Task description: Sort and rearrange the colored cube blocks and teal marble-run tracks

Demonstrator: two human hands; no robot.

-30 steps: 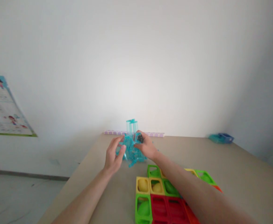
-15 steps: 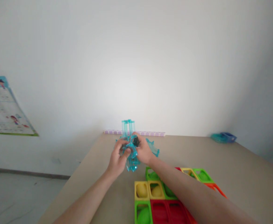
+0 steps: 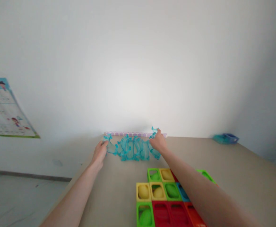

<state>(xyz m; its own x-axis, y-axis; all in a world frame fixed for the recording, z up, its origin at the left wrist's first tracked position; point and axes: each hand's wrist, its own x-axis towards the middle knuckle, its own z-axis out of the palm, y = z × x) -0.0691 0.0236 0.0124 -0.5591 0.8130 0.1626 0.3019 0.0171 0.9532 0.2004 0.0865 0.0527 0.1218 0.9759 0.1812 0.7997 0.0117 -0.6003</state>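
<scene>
A row of clear teal plastic pieces [image 3: 133, 149] lies on the far part of the table, close to the wall. They are curved, with knobbed corners, and seem joined side by side. My left hand [image 3: 100, 154] is closed on the teal piece [image 3: 111, 147] at the left end, its thumb and fingers at the edge. At the right end, my right hand [image 3: 158, 142] pinches another teal piece [image 3: 154, 130] that stands up above the row. My fingers partly cover both end pieces.
A grid of green, yellow, red, blue and orange plastic frames [image 3: 161, 204] sits close in front, partly under my right forearm. A purple-and-white strip [image 3: 128, 134] runs along the wall. Blue and teal containers [image 3: 230, 138] stand at the far right. A poster [image 3: 7, 110] hangs at left.
My hands have moved apart, left and right. The teal pieces, bunched up between my hands before, are now spread in a row on the table.
</scene>
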